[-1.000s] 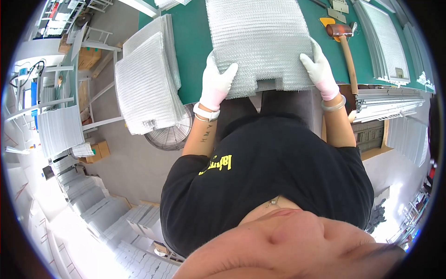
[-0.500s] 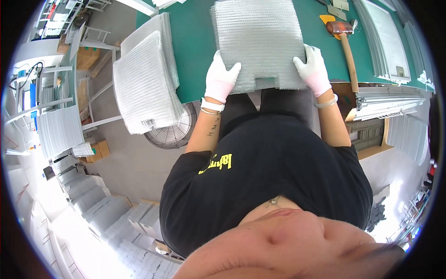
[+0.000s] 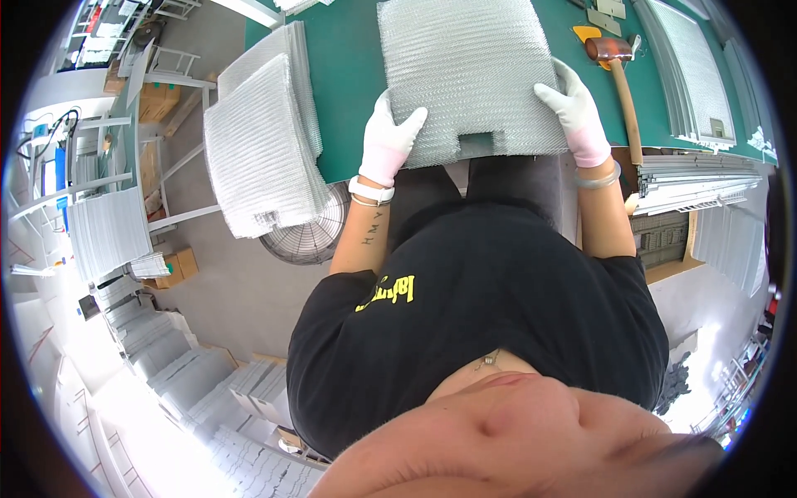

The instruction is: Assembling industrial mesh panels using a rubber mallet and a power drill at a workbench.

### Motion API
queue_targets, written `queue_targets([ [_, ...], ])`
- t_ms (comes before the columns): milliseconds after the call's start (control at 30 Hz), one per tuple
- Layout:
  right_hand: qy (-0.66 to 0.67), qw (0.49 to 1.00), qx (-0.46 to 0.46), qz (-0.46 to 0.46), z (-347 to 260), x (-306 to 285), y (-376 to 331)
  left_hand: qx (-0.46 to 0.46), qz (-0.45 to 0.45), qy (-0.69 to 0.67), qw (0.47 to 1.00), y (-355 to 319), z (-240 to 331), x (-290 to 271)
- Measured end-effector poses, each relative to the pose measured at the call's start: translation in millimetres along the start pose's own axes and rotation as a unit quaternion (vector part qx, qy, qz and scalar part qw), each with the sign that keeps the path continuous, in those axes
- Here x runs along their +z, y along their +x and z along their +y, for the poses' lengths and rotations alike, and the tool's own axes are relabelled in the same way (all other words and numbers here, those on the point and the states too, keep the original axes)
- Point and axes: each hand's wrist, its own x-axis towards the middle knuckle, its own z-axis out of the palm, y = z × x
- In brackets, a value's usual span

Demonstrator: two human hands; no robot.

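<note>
A square pad of silvery wire mesh lies on the green table, with a small rectangular notch in its near edge. My left hand, in a white glove, grips the mesh at its near left corner. My right hand, also gloved, grips the near right edge. Both hands hold the mesh flat on the table's front edge.
A tall stack of similar mesh pads overhangs the table's left end. A wooden-handled mallet lies right of the mesh, with framed mesh panels beyond. A round fan stands on the floor below. More stacks sit on racks at left.
The mesh has slid away from me, further onto the table, and both hands have moved with it, keeping their hold on its near corners.
</note>
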Motion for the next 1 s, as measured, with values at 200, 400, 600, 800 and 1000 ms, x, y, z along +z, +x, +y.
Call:
queue_targets([
  [200,0.112,0.989,0.090,-0.042,-8,-11,8,0.078,0.067,0.241,0.965,4,15,-7],
  [400,0.038,0.996,0.052,-0.053,4,-10,12,-0.011,0.023,-0.040,0.999,8,11,-8],
  [600,-0.028,0.998,-0.006,-0.057,30,-12,9,-0.011,0.023,-0.053,0.998,5,19,-2],
  [800,0.026,0.997,0.009,-0.075,32,-14,11,-0.092,0.026,-0.303,0.948,7,2,-6],
  [1000,0.148,0.977,0.086,-0.129,43,-23,17,-0.096,-0.001,-0.177,0.979,2,-4,-15],
])
